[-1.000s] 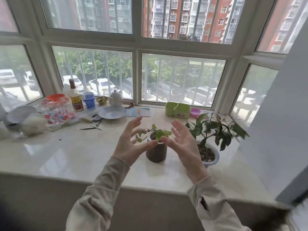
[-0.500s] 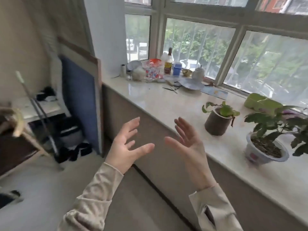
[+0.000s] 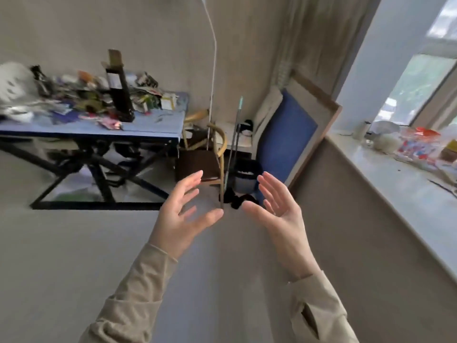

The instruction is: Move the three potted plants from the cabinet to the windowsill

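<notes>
My left hand [image 3: 183, 214] and my right hand [image 3: 279, 209] hang in mid-air in front of me, palms facing each other, fingers spread, both empty. The pale marble windowsill [image 3: 400, 194] runs along the right edge of the head view. No potted plant is in view now. No cabinet can be made out.
A cluttered blue table [image 3: 153, 125] on a black frame stands at the left. A wooden chair [image 3: 210, 154], a dark bin [image 3: 244, 177] and a blue board [image 3: 286, 137] leaning on the wall fill the corner. Jars and a plastic container [image 3: 418, 144] sit on the sill. Grey floor lies ahead.
The view has swung left, away from the windowsill and into the room. The two pots on the sill have left the frame. Both hands stay open and empty.
</notes>
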